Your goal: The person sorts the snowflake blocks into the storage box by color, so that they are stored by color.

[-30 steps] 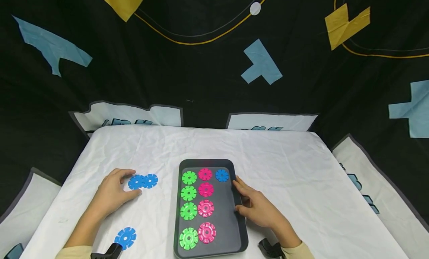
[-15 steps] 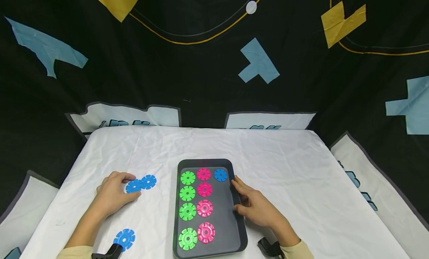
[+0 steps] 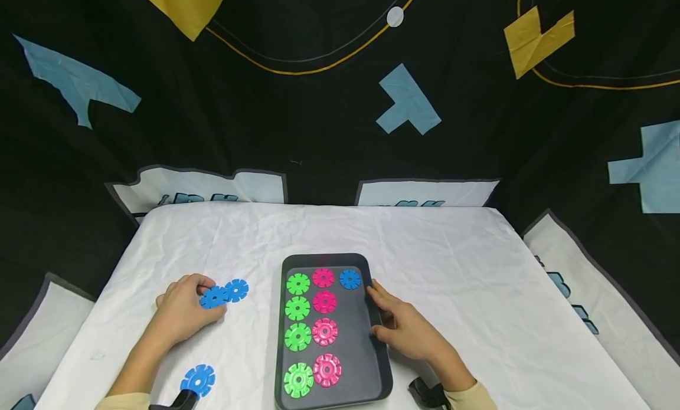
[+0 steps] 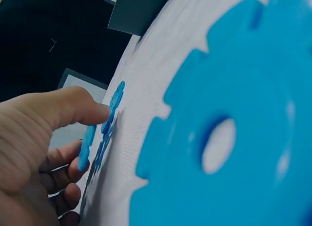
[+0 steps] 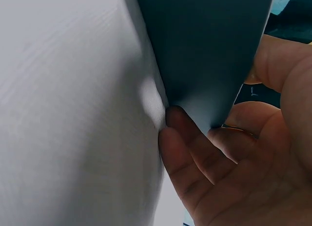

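My left hand [image 3: 186, 308] pinches a blue notched plastic disc [image 3: 213, 297] between thumb and fingers, left of the tray. Another blue disc [image 3: 236, 289] adjoins its far right edge; I cannot tell whether the two are joined. In the left wrist view both discs stand tilted over their shadow. A third blue disc [image 3: 199, 379] lies by the left wrist, large in the left wrist view [image 4: 263, 138]. My right hand [image 3: 404, 324] holds the right side of a dark grey tray [image 3: 363, 363], thumb at the rim, fingers against the outer wall [image 5: 204, 50].
Inside the tray, a column of green discs [image 3: 297, 308] runs down the left, with pink discs [image 3: 324, 302] beside it. One blue disc [image 3: 349, 279] lies at the tray's top right. A white cloth [image 3: 478, 280] covers the table, with a black curtain [image 3: 319, 127] behind.
My left thumb and fingers have closed on the nearer blue disc, which now sits tilted in the pinch. The right hand and tray have stayed put.
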### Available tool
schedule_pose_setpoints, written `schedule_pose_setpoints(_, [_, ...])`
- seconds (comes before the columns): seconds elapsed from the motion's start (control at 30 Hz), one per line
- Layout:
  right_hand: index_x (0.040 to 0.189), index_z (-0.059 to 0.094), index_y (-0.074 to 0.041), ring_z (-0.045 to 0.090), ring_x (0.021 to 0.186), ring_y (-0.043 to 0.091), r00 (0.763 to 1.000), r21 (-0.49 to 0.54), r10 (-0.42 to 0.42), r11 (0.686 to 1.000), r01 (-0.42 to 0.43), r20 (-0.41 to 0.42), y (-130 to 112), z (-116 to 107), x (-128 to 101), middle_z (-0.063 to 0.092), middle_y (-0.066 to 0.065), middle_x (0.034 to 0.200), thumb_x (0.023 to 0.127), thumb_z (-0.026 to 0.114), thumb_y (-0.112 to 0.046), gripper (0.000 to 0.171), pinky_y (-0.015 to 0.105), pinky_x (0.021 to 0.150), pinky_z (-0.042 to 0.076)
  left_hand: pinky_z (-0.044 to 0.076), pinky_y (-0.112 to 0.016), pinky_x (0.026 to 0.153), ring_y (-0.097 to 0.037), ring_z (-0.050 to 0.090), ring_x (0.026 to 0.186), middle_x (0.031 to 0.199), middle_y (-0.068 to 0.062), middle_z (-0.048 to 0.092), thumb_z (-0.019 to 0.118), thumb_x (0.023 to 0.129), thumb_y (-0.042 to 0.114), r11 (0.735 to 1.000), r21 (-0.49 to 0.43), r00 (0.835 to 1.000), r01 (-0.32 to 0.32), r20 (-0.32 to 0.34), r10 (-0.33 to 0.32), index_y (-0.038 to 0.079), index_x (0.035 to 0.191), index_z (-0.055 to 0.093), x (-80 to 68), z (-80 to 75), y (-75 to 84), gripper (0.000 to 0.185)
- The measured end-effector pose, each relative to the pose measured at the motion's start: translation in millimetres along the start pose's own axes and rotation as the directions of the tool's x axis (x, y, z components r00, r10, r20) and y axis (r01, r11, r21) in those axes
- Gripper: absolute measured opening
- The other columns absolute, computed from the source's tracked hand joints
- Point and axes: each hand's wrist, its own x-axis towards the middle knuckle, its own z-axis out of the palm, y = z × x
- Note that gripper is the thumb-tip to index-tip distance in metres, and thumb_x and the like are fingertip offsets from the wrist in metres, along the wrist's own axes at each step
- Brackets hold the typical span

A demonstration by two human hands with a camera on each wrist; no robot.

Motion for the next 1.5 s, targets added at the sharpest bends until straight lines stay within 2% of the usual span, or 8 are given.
schedule_pose_setpoints(0.3, [0.153,0.031,-0.009,0.034,0.137,0.015,1.0,-0.013,-0.004,1.0,0.004,-0.003,0.9,-0.7,0.7,0.018,0.004,0.161,0.085,0.068,-0.014,0.078,0.028,0.084,0.048,0.03,-0.05,0.074,-0.031,0.05,0.09,0.099,-0.013,0.059,0.082,0.07,0.028,0.999,-0.026,0.997,-0.042,-0.071,0.04,0.001,0.107,0.062,0.1,-5.1,16.8,0.049])
schedule_pose_setpoints(0.5, [0.153,0.03,-0.009,0.043,0.13,0.014,1.0,-0.016,-0.007,1.0,0.007,0.0,1.1,-1.3,0.9,0.017,0.003,0.161,0.086,0.068,-0.015,0.078,0.027,0.081,0.048,0.03,-0.053,0.078,-0.031,0.049,0.091,0.102,-0.014,0.06,0.082,0.07,0.025,0.994,-0.052,0.99,-0.096,-0.113,0.09,0.001,0.107,0.063,1.3,-10.4,37.2,0.048])
schedule_pose_setpoints(0.77, [0.153,0.029,-0.007,0.035,0.136,0.016,1.0,-0.009,-0.008,1.0,0.008,0.008,-0.6,-1.2,1.4,0.017,0.006,0.161,0.086,0.067,-0.014,0.077,0.03,0.089,0.047,0.031,-0.048,0.081,-0.03,0.052,0.087,0.1,-0.011,0.061,0.083,0.069,0.024,0.984,-0.077,0.978,-0.161,-0.147,0.149,0.003,0.105,0.064,7.6,-9.7,68.4,0.045])
schedule_pose_setpoints(0.9, [0.153,0.03,-0.007,0.036,0.136,0.015,1.0,-0.017,-0.01,1.0,0.01,0.004,-0.8,-0.8,1.7,0.017,0.005,0.161,0.086,0.067,-0.014,0.078,0.031,0.09,0.046,0.031,-0.047,0.083,-0.029,0.053,0.09,0.103,-0.009,0.062,0.084,0.068,0.025,0.974,-0.108,0.971,-0.201,-0.15,0.184,0.005,0.104,0.065,12.1,-7.2,85.7,0.045])
schedule_pose_setpoints(1.1, [0.153,0.031,-0.007,0.033,0.137,0.015,1.0,-0.031,-0.013,0.999,0.013,-0.004,0.8,0.4,1.6,0.018,0.004,0.161,0.085,0.068,-0.015,0.078,0.032,0.093,0.045,0.035,-0.05,0.089,-0.028,0.049,0.1,0.108,-0.008,0.061,0.083,0.069,0.029,0.972,-0.125,0.976,-0.2,-0.106,0.188,0.006,0.109,0.064,19.7,-3.3,115.5,0.05])
schedule_pose_setpoints(1.23, [0.153,0.031,-0.007,0.032,0.138,0.015,1.0,-0.031,-0.009,0.999,0.009,-0.003,1.0,1.0,0.9,0.019,0.005,0.16,0.085,0.067,-0.015,0.078,0.032,0.091,0.044,0.033,-0.05,0.092,-0.028,0.05,0.102,0.105,-0.006,0.063,0.082,0.067,0.029,0.956,-0.135,0.963,-0.261,-0.102,0.248,0.006,0.107,0.065,26.5,-1.0,135.1,0.049])
schedule_pose_setpoints(1.5, [0.153,0.031,-0.007,0.028,0.14,0.015,1.0,-0.033,-0.005,0.999,0.005,-0.006,0.7,0.8,0.9,0.018,0.003,0.161,0.085,0.067,-0.016,0.077,0.033,0.096,0.043,0.036,-0.043,0.083,-0.02,0.049,0.092,0.094,0.001,0.061,0.082,0.064,0.031,0.919,-0.133,0.928,-0.372,-0.084,0.364,0.01,0.102,0.069,37.7,8.5,173.7,0.045])
